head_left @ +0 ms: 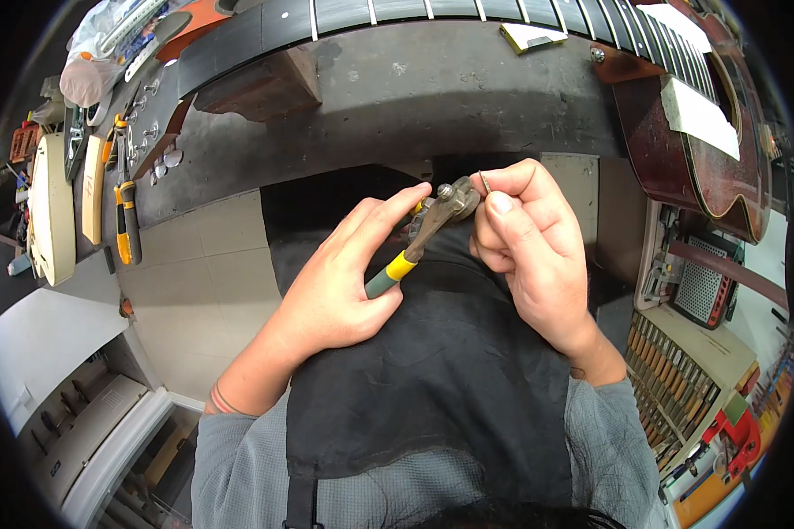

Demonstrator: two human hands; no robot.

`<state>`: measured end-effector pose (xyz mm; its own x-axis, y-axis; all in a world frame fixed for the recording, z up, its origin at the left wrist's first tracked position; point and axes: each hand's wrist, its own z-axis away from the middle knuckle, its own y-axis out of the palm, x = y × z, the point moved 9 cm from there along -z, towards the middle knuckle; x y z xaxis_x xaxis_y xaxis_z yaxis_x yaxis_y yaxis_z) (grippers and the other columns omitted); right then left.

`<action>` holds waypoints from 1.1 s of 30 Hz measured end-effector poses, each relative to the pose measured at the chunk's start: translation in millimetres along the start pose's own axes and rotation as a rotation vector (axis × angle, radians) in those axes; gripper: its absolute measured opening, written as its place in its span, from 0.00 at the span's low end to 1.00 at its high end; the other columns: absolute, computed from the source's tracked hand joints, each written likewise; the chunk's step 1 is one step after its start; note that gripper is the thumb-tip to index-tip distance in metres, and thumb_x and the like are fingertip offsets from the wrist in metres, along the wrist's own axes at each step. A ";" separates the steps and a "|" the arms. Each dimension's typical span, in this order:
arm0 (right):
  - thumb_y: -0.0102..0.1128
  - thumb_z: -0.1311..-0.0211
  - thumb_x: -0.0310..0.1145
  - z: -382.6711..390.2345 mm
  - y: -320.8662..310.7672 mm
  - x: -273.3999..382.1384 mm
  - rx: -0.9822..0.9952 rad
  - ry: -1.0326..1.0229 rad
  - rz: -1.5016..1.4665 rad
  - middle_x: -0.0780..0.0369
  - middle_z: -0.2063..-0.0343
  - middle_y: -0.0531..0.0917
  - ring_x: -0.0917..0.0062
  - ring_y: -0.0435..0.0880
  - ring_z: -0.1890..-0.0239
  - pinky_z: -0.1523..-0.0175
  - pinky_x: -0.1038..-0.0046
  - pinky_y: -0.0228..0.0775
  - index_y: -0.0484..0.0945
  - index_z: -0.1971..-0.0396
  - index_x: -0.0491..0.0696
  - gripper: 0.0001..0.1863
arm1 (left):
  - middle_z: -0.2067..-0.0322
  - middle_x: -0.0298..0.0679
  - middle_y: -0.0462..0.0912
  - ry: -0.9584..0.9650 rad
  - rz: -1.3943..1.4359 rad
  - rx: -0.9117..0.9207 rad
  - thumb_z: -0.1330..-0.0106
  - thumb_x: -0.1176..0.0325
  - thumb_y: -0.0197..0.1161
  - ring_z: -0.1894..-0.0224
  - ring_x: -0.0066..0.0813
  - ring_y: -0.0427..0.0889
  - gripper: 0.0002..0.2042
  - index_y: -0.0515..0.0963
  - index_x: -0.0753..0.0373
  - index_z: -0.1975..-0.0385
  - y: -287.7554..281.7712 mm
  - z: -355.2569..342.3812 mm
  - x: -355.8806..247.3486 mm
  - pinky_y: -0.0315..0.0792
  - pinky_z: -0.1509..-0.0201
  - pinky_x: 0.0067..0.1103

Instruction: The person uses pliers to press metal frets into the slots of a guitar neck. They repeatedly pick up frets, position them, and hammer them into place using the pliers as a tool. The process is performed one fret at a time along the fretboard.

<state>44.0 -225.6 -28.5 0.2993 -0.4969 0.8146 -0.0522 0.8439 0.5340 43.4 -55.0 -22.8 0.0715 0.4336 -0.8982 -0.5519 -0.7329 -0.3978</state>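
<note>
My left hand (340,282) is wrapped round a pair of pliers (429,234) with green and yellow handles, held above my lap. Their worn metal head, with a round pivot, points up toward my right hand (538,242). Between my right thumb and forefinger is pinched a thin, short strip of metal (485,182), possibly fret wire. It stands just beside the jaws; whether they touch it I cannot tell. Beyond my hands, a guitar neck (375,22) with bright frets runs across the bench, joined to a dark red body (697,181) at the right.
A wooden block (278,84) sits under the neck on the dark bench (397,97). A small yellow-and-white item (533,37) lies beside the fretboard. Orange-and-black handled pliers (127,225) overhang the left edge. Rows of files (675,370) fill a rack at lower right.
</note>
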 end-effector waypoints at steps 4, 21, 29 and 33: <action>0.50 0.12 0.28 -0.4 -1.4 -0.9 0.001 -0.004 0.008 0.70 0.72 0.73 0.91 0.64 0.73 0.69 0.81 0.58 0.74 0.42 0.41 0.10 | 0.44 0.46 0.80 0.000 -0.010 -0.006 0.48 0.82 0.62 0.39 0.46 0.82 0.48 0.66 0.54 0.19 0.1 0.3 0.0 0.74 0.28 0.34; 0.59 0.19 0.18 6.5 0.5 14.9 -0.153 -0.274 0.450 0.64 0.59 0.89 0.95 0.80 0.63 0.61 0.87 0.71 0.77 0.46 0.40 0.08 | 0.37 0.48 0.78 -0.042 -0.001 0.028 0.45 0.83 0.61 0.35 0.46 0.81 0.45 0.65 0.59 0.19 2.6 0.6 -0.6 0.71 0.25 0.35; 0.63 0.23 0.16 6.9 -2.5 17.2 -0.153 -0.383 0.602 0.67 0.63 0.88 0.96 0.78 0.66 0.64 0.86 0.70 0.80 0.49 0.40 0.08 | 0.37 0.47 0.79 -0.088 0.049 0.024 0.43 0.85 0.60 0.41 0.41 0.85 0.44 0.65 0.59 0.19 4.7 2.5 2.7 0.75 0.29 0.33; 0.65 0.25 0.15 6.9 -6.1 15.3 -0.146 -0.444 0.641 0.68 0.65 0.87 0.95 0.77 0.68 0.65 0.85 0.70 0.82 0.49 0.40 0.10 | 0.46 0.44 0.82 -0.071 0.073 0.004 0.43 0.85 0.62 0.44 0.43 0.86 0.45 0.66 0.53 0.19 6.4 3.9 6.2 0.80 0.36 0.34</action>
<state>42.3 -239.8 -17.8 -0.1560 0.0868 0.9839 0.0489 0.9956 -0.0801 37.0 -54.9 -30.2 -0.0281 0.4153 -0.9092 -0.5565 -0.7621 -0.3309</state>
